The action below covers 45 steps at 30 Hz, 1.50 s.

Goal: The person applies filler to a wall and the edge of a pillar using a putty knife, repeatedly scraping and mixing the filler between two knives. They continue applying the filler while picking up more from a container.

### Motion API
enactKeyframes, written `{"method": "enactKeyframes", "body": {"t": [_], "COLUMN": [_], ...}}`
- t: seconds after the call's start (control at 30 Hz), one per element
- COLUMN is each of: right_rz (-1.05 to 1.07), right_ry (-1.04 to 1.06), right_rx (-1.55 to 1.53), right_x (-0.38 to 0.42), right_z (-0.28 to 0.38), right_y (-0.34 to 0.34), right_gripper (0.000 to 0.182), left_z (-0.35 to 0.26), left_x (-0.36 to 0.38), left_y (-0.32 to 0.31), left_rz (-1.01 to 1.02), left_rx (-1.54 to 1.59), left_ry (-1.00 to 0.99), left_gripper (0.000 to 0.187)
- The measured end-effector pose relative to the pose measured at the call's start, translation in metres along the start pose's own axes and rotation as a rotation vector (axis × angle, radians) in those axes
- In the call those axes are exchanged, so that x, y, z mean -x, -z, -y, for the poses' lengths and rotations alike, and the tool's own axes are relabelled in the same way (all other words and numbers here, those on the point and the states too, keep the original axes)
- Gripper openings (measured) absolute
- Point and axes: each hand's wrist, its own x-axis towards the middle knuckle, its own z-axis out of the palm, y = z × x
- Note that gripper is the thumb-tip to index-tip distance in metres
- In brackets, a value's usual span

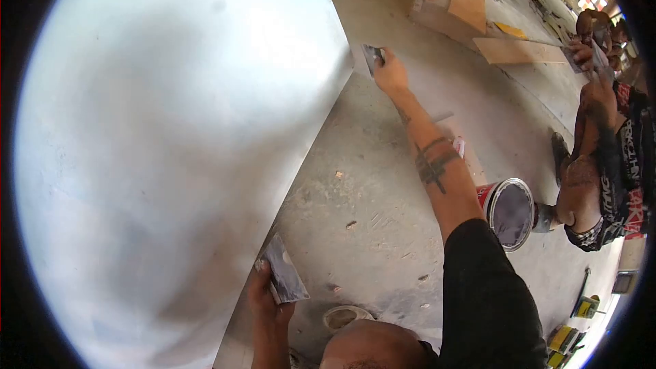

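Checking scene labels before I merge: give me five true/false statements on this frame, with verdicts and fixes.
1. The right hand grips a flat blade. True.
2. The left hand is empty. False: it holds a flat plate.
3. The bucket appears to the right of the tattooed forearm in the picture. True.
4. The large panel filling the left of the view is black. False: it is whitish, with greyish shadows.
5. The right arm's sleeve is black. True.
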Motion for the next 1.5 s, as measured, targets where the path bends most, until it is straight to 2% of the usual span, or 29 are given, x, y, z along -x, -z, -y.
{"method": "enactKeyframes", "body": {"t": [0.2,0.3,0.4,0.47,0.53,0.57,0.6,0.63,0.67,0.7,0.73,0.77,0.83,0.93,1.03,1.13,1.17,1.27,1.37,1.47,1.5], "right_rz": [0.242,0.357,0.133,0.058,0.024,-0.042,-0.020,-0.010,0.042,0.033,-0.060,0.006,0.123,0.283,0.296,0.542,0.528,0.327,0.332,0.442,0.467], "right_ry": [0.007,0.064,-0.008,-0.091,-0.092,-0.001,0.065,0.115,0.165,0.309,0.636,0.797,0.988,0.974,0.885,0.925,0.856,0.104,-0.408,-0.521,-0.506], "right_rx": [0.235,0.457,0.307,-0.002,-0.388,-0.456,-0.630,-0.596,-0.704,-0.682,-0.404,-0.376,-0.349,-0.232,-0.142,0.119,-0.027,-0.510,-1.218,-1.383,-1.334], "right_x": [-0.030,-0.039,-0.031,-0.011,0.052,0.087,0.131,0.170,0.209,0.242,0.264,0.286,0.313,0.340,0.338,0.322,0.320,0.340,0.320,0.319,0.320], "right_z": [0.010,0.004,0.004,0.000,0.020,0.021,0.041,0.049,0.049,0.053,0.054,0.051,0.075,0.073,0.053,0.040,0.035,0.036,0.099,0.115,0.117], "right_y": [-0.027,-0.018,-0.004,0.006,0.039,0.045,0.063,0.076,0.082,0.089,0.100,0.104,0.126,0.121,0.108,0.117,0.114,0.108,0.132,0.135,0.133], "right_gripper": [0.040,0.041,0.040,0.037,0.034,0.032,0.028,0.026,0.024,0.025,0.030,0.037,0.041,0.055,0.059,0.061,0.055,0.041,0.026,0.025,0.024], "left_z": [-0.002,-0.002,-0.003,-0.003,0.000,0.000,-0.001,0.000,0.001,0.002,0.003,0.006,0.016,0.014,0.019,0.010,0.005,-0.015,-0.010,-0.010,-0.011], "left_x": [0.007,0.007,0.008,0.006,-0.001,-0.005,-0.010,-0.012,-0.017,-0.021,-0.025,-0.028,-0.027,-0.003,-0.011,-0.009,-0.007,-0.005,-0.013,-0.014,-0.013], "left_y": [0.018,0.026,0.019,0.012,0.006,0.005,0.005,0.007,0.009,0.011,0.011,0.010,0.006,-0.040,-0.018,-0.009,-0.013,-0.020,-0.014,-0.012,-0.012], "left_rz": [-0.011,-0.042,-0.083,-0.100,-0.101,-0.081,-0.066,-0.056,-0.044,-0.035,-0.017,0.002,0.042,0.082,0.183,0.184,0.170,0.081,0.060,0.088,0.078], "left_rx": [0.016,0.039,0.057,0.071,0.083,0.118,0.149,0.181,0.210,0.238,0.267,0.257,0.237,0.105,0.100,0.109,0.034,-0.143,-0.265,-0.382,-0.402], "left_ry": [-0.014,0.006,0.042,0.042,0.032,0.070,0.111,0.153,0.201,0.250,0.295,0.291,0.289,0.264,0.132,-0.099,-0.133,-0.295,-0.492,-0.579,-0.575], "left_gripper": [0.028,0.028,0.028,0.027,0.027,0.026,0.026,0.025,0.025,0.024,0.024,0.024,0.024,0.028,0.033,0.035,0.034,0.032,0.036,0.036,0.036]}}
